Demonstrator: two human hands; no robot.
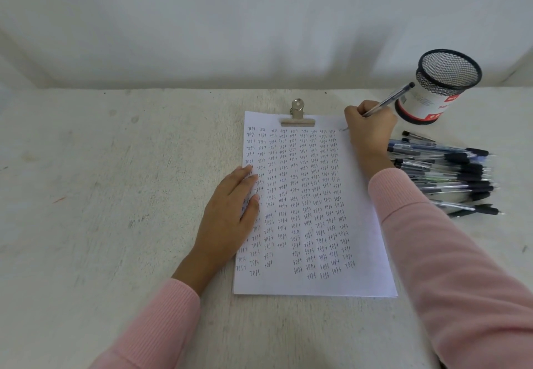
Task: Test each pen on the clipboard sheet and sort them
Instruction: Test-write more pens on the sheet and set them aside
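While left fingers [245,178] flatten the sheet [367,253], right fingers [354,115] pinch a pen [388,102] whose tip, seemingly beneath them at the paper's edge, could skid onto the desk [115,195].

White sheet [363,253] — blue-inked; black mesh cup [448,72]; pink sleeves [450,253].

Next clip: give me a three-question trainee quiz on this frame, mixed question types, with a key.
1. True or false: the left hand rests flat on the left edge of the sheet.
2. Where on the sheet is the right hand putting the pen down? A) top right corner B) bottom left corner C) centre
3. Fill in: the pile of pens lies to the ___ of the sheet, nearer the person than the mesh cup.
Key: 1 true; 2 A; 3 right.
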